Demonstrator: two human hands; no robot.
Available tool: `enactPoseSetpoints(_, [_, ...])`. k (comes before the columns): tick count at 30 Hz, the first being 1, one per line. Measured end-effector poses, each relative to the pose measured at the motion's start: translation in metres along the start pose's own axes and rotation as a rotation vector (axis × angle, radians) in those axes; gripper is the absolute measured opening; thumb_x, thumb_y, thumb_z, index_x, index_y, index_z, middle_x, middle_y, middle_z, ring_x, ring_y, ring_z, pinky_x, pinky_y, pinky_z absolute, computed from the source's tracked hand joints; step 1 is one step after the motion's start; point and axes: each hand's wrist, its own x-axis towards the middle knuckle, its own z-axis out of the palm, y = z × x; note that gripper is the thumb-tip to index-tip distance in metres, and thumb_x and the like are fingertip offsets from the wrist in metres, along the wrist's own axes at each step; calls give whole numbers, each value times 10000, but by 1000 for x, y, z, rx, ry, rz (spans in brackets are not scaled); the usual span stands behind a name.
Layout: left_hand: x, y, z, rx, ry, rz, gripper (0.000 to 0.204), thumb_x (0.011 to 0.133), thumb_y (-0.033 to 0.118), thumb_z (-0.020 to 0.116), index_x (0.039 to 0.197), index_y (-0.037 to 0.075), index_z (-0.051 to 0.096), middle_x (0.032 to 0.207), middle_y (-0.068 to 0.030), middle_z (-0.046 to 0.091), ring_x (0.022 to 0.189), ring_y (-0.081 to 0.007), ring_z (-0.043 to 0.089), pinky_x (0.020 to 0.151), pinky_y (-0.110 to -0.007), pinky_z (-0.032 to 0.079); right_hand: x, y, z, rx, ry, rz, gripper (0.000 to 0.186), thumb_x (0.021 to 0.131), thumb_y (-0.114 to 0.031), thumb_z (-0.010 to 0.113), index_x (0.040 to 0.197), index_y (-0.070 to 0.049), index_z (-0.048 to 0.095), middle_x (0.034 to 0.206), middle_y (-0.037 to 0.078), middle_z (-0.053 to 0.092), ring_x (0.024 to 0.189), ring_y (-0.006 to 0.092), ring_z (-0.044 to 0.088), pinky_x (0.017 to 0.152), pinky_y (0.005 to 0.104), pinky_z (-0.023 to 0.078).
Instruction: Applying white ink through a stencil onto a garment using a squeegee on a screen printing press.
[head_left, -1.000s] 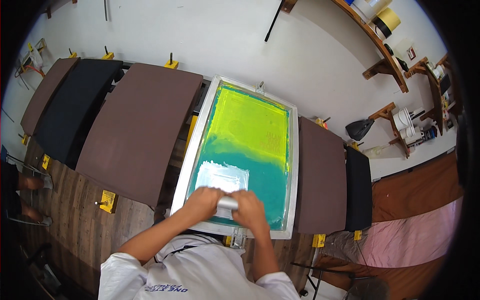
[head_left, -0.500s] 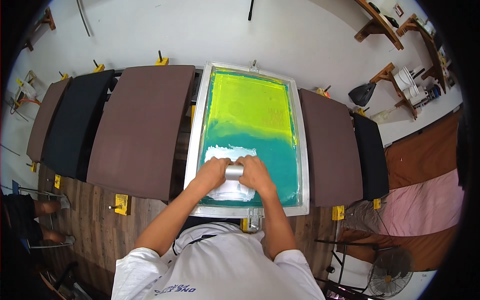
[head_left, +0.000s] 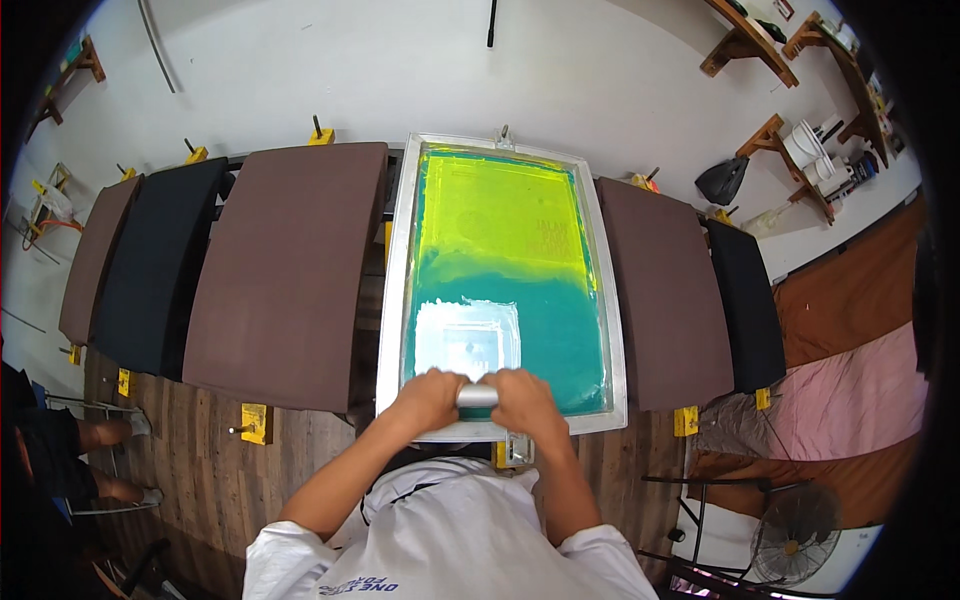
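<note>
Both my hands grip a silver-handled squeegee (head_left: 477, 396) near the front end of a screen printing frame (head_left: 390, 300). My left hand (head_left: 431, 400) is closed round its left part, and my right hand (head_left: 526, 402) round its right part. The squeegee's blade is hidden below the handle and hands. Just beyond it, white ink (head_left: 465, 335) covers a square patch of the mesh, with a faint design showing through. The mesh is teal (head_left: 555, 330) in its near half and yellow-green (head_left: 490, 205) in its far half. A metal clamp (head_left: 515, 450) holds the frame's front edge.
Brown fabric-covered boards (head_left: 285, 270) (head_left: 668, 300) flank the frame, with black boards (head_left: 160, 265) (head_left: 745, 300) farther out. Yellow brackets (head_left: 257, 424) stick out at their ends. A fan (head_left: 797, 535) stands at lower right. Another person's legs (head_left: 110, 460) show at far left.
Both hands have pulled the squeegee toward me, from the middle of the white patch to near the frame's front edge. More of the white ink and the design is uncovered.
</note>
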Motion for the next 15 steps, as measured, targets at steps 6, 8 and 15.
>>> enactPoseSetpoints(6, [30, -11, 4, -51, 326, 22, 420, 699, -86, 599, 1084, 49, 698, 948, -214, 699, 887, -399, 671, 799, -450, 548, 35, 13, 5, -82, 285, -96, 314, 746, -2, 637, 1044, -99, 657, 985, 134, 637, 958, 351, 617, 784, 468, 526])
enactPoseSetpoints(8, [16, -13, 17, -98, 367, 124, 512, 673, -140, 584, 1162, 4, 630, 1157, -216, 633, 1013, -388, 635, 878, -437, 524, 23, 14, 28, -73, 361, -137, 352, 716, 31, 638, 1050, -78, 617, 1085, 129, 577, 1026, 343, 560, 758, 447, 519])
enactPoseSetpoints(15, [-35, 8, 38, -22, 300, 103, 546, 665, -106, 626, 1202, -2, 624, 1203, -234, 624, 1033, -396, 635, 923, -454, 508, -31, 0, 40, 18, 238, -91, 511, 621, 49, 682, 1114, -73, 631, 1110, 108, 587, 1035, 321, 557, 892, 424, 486])
